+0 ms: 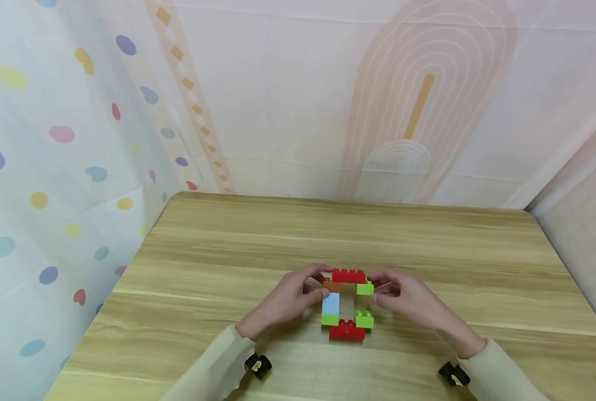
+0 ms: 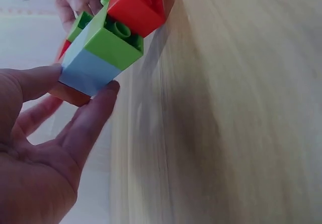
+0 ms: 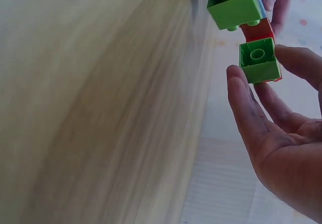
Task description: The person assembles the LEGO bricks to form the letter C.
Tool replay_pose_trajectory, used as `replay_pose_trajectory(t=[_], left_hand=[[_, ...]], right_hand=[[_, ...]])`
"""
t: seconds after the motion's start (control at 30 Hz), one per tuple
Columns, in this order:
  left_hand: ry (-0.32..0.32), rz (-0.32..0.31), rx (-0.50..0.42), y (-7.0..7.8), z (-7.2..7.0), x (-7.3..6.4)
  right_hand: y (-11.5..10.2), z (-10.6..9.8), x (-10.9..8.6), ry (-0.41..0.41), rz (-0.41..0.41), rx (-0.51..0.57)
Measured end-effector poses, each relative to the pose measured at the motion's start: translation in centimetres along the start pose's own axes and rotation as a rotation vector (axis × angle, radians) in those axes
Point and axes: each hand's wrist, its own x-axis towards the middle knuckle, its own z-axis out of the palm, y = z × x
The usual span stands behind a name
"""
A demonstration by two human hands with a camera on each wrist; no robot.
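Toy building bricks form a ring with a gap on its right side in the head view. A red brick tops it and another red brick lies at the bottom. The left side joins an orange brick, a light blue brick and a green brick. My left hand pinches this side, thumb and a fingertip on the light blue brick. At the upper right corner, my right hand holds a green brick between thumb and fingers. A lower green brick sits below the gap.
The bricks are over a wood-grain table, near its front. A patterned cloth hangs behind the table and along its sides. Black wrist cameras sit by both sleeves.
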Motion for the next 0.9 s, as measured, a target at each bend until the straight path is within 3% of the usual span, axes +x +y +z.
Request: replay_pose_trajectory(t=[0.37, 0.63, 0.9], left_hand=[[-0.022, -0.092, 0.028, -0.5, -0.2, 1.1], [-0.026, -0.123, 0.059, -1.0, -0.1, 1.7], [0.007, -0.143, 0.021, -1.4, -0.6, 0.9]], right_hand=[[0.6, -0.1, 1.6, -0.032, 0.007, -0.101], [0.9, 0.2, 2.1, -0.038, -0.001, -0.137], [0.8, -0.3, 1.8, -0.022, 0.028, -0.152]])
